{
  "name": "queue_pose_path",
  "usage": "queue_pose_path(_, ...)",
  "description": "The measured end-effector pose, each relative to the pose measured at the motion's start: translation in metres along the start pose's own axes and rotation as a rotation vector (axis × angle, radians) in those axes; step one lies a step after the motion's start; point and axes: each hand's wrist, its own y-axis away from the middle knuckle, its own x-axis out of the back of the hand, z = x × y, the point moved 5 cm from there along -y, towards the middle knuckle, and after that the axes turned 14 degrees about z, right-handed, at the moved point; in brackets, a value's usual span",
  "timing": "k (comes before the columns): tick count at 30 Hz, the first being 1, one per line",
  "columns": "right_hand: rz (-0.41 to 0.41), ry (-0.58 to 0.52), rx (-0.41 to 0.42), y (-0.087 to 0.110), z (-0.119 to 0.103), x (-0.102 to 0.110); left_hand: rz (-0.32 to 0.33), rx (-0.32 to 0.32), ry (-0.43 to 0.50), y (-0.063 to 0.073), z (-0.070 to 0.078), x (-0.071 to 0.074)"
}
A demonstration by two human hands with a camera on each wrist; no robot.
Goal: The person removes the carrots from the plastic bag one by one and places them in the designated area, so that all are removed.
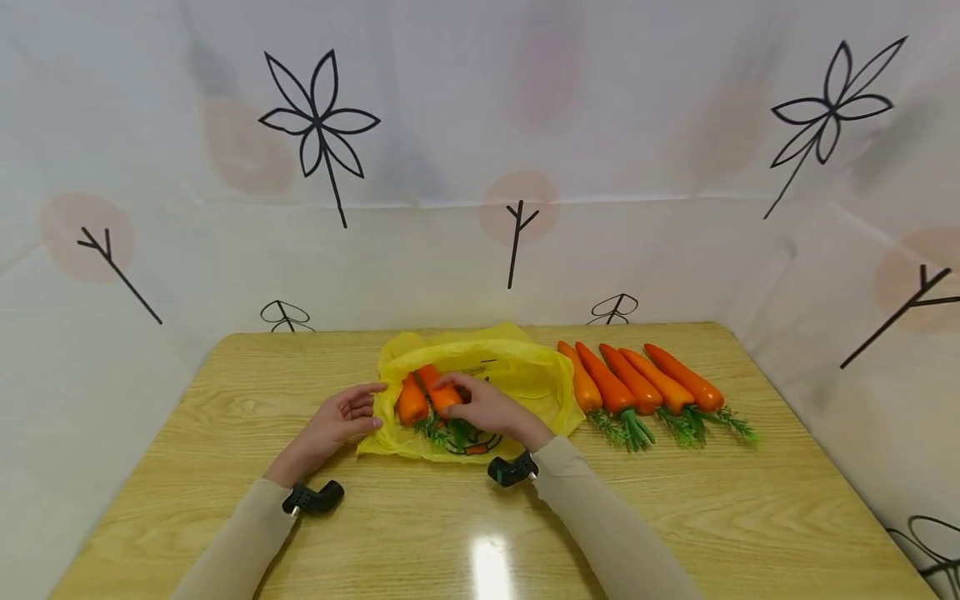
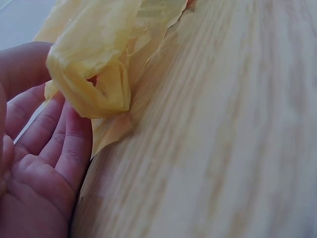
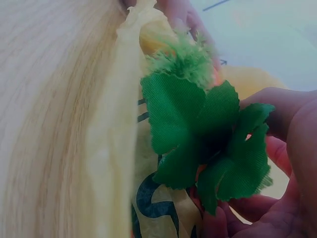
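Yellow bag point(image 1: 480, 352): laid gaping on the desk point(image 1: 420, 533). First carrot point(image 1: 442, 396): gripped inside the bag by the right hand point(image 1: 491, 406). Second carrot point(image 1: 411, 402): placed nearer the bag's left end, whose edge is touched by the left hand point(image 1: 337, 425), fingers apparently relaxed. Five more carrots point(image 1: 630, 377): ranged right of the bag.

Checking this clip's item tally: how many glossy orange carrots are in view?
7: five carrots on the wooden table right of the yellow plastic bag, two carrots inside it; more may be hidden there.
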Motion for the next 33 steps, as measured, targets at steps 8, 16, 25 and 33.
queue_pose_path(8,0.004,-0.080,-0.004,0.001,-0.001,0.003,0.006,0.000,-0.003,-0.001,-0.003,0.001)
queue_pose_path(16,0.027,-0.092,-0.006,0.002,0.001,0.012,0.015,0.014,-0.006,-0.003,-0.006,0.001)
queue_pose_path(25,0.084,-0.114,-0.025,0.005,0.000,0.024,0.005,0.012,0.012,-0.001,-0.004,0.001)
queue_pose_path(33,0.089,-0.114,-0.033,0.013,0.001,0.032,0.016,0.022,0.003,0.000,-0.001,0.000)
